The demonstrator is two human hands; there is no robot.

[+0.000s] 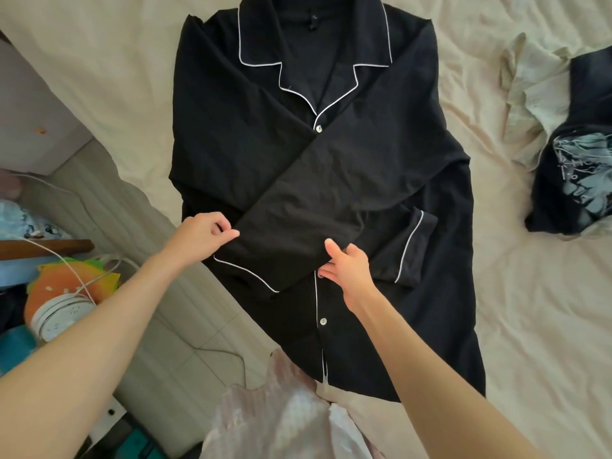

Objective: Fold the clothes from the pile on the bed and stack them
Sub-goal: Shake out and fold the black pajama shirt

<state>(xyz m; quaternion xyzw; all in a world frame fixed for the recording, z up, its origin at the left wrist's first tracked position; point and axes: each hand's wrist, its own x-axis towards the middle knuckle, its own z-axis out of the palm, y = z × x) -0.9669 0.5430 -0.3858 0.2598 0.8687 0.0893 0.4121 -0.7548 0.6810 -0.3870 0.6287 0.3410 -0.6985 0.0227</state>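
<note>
A black button-up shirt (364,154) with white piping lies face up on the cream bed sheet (530,309), collar at the top. Both sleeves are folded across its front. One sleeve (298,220) runs diagonally down to the left, its cuff edged in white. My left hand (202,231) pinches that cuff at its upper left corner. My right hand (347,270) pinches the cuff's right edge near the button placket. The other cuff (410,250) lies to the right of my right hand.
A small pile of clothes (569,167), a dark printed garment over a pale one, lies at the right edge of the bed. The bed's left edge drops to a tiled floor (185,342) with cables, a white round device (63,313) and an orange cushion (59,279).
</note>
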